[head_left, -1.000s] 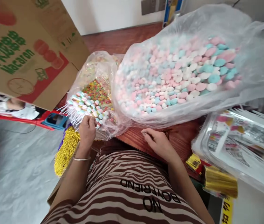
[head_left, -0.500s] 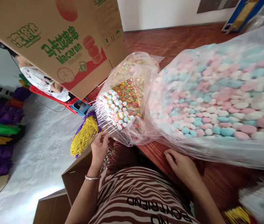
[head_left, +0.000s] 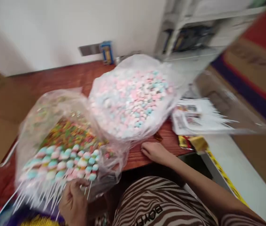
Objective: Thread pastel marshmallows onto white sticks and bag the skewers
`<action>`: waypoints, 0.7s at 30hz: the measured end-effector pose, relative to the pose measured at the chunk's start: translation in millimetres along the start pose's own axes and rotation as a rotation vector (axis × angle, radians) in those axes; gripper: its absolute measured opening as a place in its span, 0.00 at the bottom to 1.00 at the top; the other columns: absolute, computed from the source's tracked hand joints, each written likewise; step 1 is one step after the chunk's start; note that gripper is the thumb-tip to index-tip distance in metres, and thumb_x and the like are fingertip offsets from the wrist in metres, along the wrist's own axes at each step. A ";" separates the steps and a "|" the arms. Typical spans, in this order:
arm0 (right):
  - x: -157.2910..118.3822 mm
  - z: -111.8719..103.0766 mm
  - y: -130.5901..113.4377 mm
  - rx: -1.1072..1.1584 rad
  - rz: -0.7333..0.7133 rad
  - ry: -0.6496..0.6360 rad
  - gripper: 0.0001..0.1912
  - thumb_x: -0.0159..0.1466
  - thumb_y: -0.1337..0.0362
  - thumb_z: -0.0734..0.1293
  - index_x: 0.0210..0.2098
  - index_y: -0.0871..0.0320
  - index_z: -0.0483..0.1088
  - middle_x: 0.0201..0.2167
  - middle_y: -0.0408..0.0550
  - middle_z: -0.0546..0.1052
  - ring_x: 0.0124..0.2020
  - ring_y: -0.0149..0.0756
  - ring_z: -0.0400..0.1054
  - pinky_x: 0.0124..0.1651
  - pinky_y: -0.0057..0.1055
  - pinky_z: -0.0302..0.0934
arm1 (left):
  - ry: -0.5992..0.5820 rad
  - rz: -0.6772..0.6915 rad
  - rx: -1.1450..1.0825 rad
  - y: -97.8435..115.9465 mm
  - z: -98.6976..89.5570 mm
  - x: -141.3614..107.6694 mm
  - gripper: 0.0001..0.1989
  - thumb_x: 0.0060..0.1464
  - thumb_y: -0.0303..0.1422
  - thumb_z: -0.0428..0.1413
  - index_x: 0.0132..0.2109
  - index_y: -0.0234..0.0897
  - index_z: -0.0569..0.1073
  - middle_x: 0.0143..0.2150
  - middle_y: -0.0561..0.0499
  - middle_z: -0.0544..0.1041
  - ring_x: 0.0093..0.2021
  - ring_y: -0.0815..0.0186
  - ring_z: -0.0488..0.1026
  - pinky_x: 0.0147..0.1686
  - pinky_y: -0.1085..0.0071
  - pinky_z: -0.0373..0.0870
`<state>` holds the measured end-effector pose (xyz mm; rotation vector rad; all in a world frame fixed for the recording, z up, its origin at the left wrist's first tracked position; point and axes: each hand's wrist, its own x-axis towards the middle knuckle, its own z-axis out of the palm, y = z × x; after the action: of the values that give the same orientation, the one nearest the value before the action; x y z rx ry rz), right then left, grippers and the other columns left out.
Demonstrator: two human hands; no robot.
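My left hand (head_left: 73,199) is closed in a pinch on the white stick of a marshmallow skewer, low in the left half of the head view. Around it lie many marshmallow skewers (head_left: 61,161), pastel heads inward and sticks toward me. They rest on an open clear bag (head_left: 53,108) of small red, yellow and green candies. My right hand (head_left: 156,153) rests at the table's edge with its fingers curled; nothing shows in them. Just beyond it stands a big clear bag of pink, white and blue marshmallows (head_left: 135,97). Motion blurs the view.
A cardboard box (head_left: 1,135) stands at the left, another (head_left: 252,78) at the right. White sticks in a plastic pack (head_left: 198,116) lie on the right of the reddish wooden table (head_left: 59,77). Shelves (head_left: 200,28) stand behind. Gold and purple strands (head_left: 39,219) show at bottom left.
My view has swung to the right, bringing in the shelves, the pack of sticks and the right-hand box. My left hand stays by the skewers' sticks; my right hand's fingers are more curled.
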<state>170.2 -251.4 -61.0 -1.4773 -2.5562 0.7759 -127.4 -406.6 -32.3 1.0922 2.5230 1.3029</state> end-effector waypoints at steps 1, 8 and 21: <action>-8.9 -12.5 -6.9 0.020 0.001 0.002 0.06 0.65 0.65 0.67 0.33 0.56 0.76 0.34 0.45 0.82 0.36 0.34 0.75 0.40 0.26 0.61 | -0.025 0.031 -0.026 4.1 4.3 9.5 0.16 0.63 0.40 0.50 0.29 0.42 0.75 0.29 0.54 0.77 0.35 0.62 0.75 0.40 0.67 0.70; -75.3 -152.8 29.2 0.127 0.087 0.227 0.14 0.72 0.61 0.60 0.40 0.56 0.77 0.33 0.44 0.80 0.34 0.33 0.72 0.40 0.27 0.62 | -0.029 0.073 -0.461 49.3 45.6 17.5 0.17 0.49 0.36 0.67 0.46 0.40 0.77 0.37 0.53 0.79 0.32 0.66 0.76 0.37 0.68 0.74; 20.2 -199.6 173.4 -0.127 0.605 0.161 0.11 0.61 0.59 0.72 0.35 0.62 0.79 0.30 0.55 0.81 0.35 0.42 0.74 0.34 0.30 0.61 | -0.074 0.055 -0.470 83.7 80.1 -42.0 0.15 0.47 0.41 0.66 0.37 0.34 0.78 0.31 0.51 0.81 0.28 0.66 0.75 0.30 0.71 0.75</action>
<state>359.7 -88.4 27.5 -2.2921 -2.0783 0.5140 -19.1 -347.9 -29.9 1.0774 1.9919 1.7138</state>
